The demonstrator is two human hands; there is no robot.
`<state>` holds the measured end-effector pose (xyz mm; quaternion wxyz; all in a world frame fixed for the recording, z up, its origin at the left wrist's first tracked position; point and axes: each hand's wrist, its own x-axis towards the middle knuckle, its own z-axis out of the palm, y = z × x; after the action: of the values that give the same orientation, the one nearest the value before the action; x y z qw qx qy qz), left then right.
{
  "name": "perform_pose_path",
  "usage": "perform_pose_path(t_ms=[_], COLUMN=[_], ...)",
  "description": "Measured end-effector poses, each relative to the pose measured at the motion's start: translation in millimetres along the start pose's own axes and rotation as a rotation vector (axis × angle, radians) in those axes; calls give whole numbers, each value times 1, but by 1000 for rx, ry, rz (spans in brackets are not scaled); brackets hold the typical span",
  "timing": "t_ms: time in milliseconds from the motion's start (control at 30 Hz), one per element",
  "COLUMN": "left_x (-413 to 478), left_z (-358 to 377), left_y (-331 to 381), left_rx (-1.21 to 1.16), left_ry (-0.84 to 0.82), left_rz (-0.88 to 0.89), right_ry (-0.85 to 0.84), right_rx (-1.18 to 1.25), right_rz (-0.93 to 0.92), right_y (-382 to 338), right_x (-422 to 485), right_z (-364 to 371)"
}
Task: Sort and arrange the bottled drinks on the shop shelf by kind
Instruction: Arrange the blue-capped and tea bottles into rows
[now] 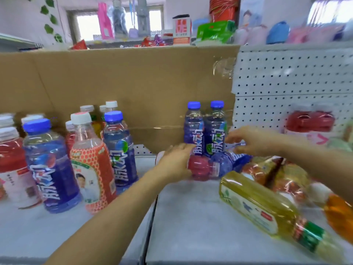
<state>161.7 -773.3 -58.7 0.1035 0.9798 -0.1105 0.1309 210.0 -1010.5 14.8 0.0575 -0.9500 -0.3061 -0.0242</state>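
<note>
Two blue-capped blue drink bottles (204, 129) stand upright at the back of the grey shelf (191, 217). In front of them a red drink bottle (202, 168) lies on its side, and my left hand (176, 161) grips it. A blue bottle (229, 161) lies beside it. My right hand (252, 140) reaches over that lying blue bottle, fingers curled, blurred; what it holds is unclear. On the left stand mixed bottles: blue ones (51, 169), a red-patterned bottle (91, 169) and red drinks (11, 159).
A yellow tea bottle (267, 209) lies on its side at the right front, with orange and wrapped bottles (282, 176) behind it. Cardboard (124, 83) lines the shelf back; white pegboard (292, 83) is at the right. A red-drink pack (309, 121) stands far right.
</note>
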Motion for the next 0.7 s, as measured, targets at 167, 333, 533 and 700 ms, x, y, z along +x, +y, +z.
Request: perform_pose_path(t_ms=[167,333,533,700], left_x=[18,6,4,11], left_z=[10,-8,-8,-4], left_y=[3,-12,-29,-30], left_rx=[294,-296,-947,-940], left_ry=[-128,160,499,545], left_rz=[-17,-112,-498,-554], right_ry=[5,-106,-303,-375], right_rx=[-239,-53,49,172], right_rz=[130,176,161,144], right_y=[44,73,82,86], right_x=[18,32,50,59], right_z=[5,10,8,7])
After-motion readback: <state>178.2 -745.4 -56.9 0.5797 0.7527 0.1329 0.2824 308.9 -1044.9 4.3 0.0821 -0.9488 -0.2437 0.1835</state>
